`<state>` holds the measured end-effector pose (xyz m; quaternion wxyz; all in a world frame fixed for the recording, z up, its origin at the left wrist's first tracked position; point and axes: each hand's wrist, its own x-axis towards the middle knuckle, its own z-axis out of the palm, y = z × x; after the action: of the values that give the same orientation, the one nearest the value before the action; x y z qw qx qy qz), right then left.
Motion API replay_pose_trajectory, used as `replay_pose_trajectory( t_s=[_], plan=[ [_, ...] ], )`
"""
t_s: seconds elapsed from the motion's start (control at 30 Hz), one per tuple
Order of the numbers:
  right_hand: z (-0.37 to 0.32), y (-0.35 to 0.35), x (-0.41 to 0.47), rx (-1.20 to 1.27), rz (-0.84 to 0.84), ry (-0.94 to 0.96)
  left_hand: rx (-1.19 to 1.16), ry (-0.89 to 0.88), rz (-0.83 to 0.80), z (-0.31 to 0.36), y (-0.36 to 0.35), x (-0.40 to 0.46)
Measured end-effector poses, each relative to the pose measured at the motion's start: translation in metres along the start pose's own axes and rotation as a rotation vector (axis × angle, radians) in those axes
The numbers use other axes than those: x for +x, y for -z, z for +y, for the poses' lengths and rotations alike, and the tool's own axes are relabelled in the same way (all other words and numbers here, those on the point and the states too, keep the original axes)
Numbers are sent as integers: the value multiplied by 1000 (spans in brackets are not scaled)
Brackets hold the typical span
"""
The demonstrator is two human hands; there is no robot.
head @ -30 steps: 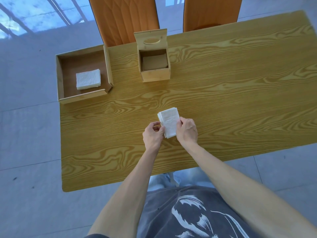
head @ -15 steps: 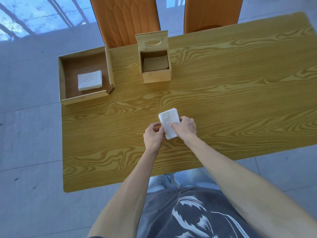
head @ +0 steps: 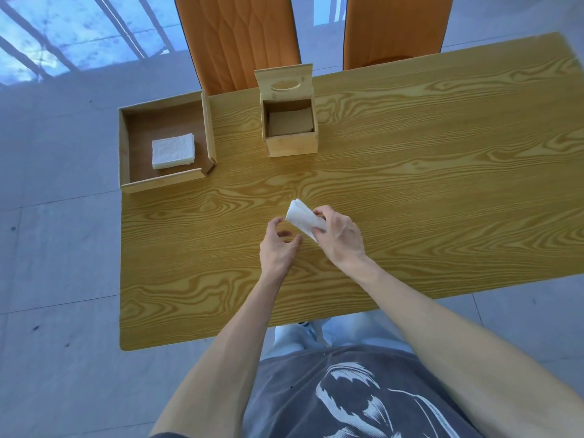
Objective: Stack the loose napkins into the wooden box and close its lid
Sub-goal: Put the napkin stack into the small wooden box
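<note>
My right hand grips a white stack of napkins, lifted and tilted above the middle of the table. My left hand hovers just left of the stack, fingers apart and holding nothing. The small wooden box stands at the far side of the table, its lid with an oval slot raised upright behind it; inside I see only a brown surface. A second white napkin stack lies in the shallow wooden tray at the far left corner.
The wooden table has bare surface between my hands and the box. Two orange chairs stand behind the far edge. The tray overhangs the table's left edge. Grey tiled floor surrounds the table.
My left hand has let go of the napkin stack and opened. My right hand has lifted and tilted the stack off the table.
</note>
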<state>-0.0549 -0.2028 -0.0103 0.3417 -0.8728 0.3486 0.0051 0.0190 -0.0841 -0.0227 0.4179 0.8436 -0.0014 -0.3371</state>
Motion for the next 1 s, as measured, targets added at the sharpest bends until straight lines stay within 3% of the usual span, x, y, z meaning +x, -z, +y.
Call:
replay_pose_trajectory(
  t_s=[0.13,0.27,0.47,0.63,0.77,1.0],
  plan=[
    [9,8,0,-209,80,240,210,-240,43,7,16,2],
    [18,12,5,-286,31,294,364,-379,-42,11,20,2],
    [32,19,5,-268,-19,219,403,-360,2,10,15,-1],
    [31,33,16,-85,-49,143,336,-296,0,22,25,6],
    [17,52,39,-19,-50,172,346,-355,16,49,42,19],
    [-21,91,86,-44,109,310,405,-524,117,111,68,45]
  ],
)
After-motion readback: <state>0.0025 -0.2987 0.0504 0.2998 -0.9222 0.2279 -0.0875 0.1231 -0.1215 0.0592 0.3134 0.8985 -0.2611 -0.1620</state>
